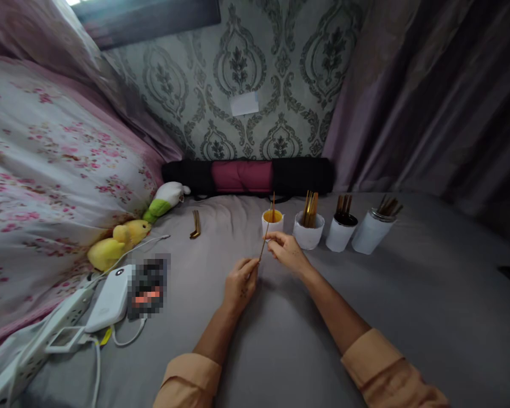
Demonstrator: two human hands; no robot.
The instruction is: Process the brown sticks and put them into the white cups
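My left hand (242, 283) is closed round the lower end of a thin brown-gold stick (262, 249), which slants upward away from me. Higher up, the fingers of my right hand (287, 250) are closed at the same stick. Just beyond both hands stands a small white cup (268, 228) with a yellow inside and a few thin sticks upright in it; my right hand hides part of its base. To its right a wider white container (309, 237) holds several shiny gold sticks. Whether the held stick is hollow cannot be made out.
Further right are a white cup with a dark inside (340, 233) and a tilted white container (372, 232), both holding brown sticks. Bent gold sticks (195, 224) lie left. A power bank (110, 297), power strip (36, 345) and plush toys (110, 249) line the left; a black-and-maroon roll (242, 176) lies behind.
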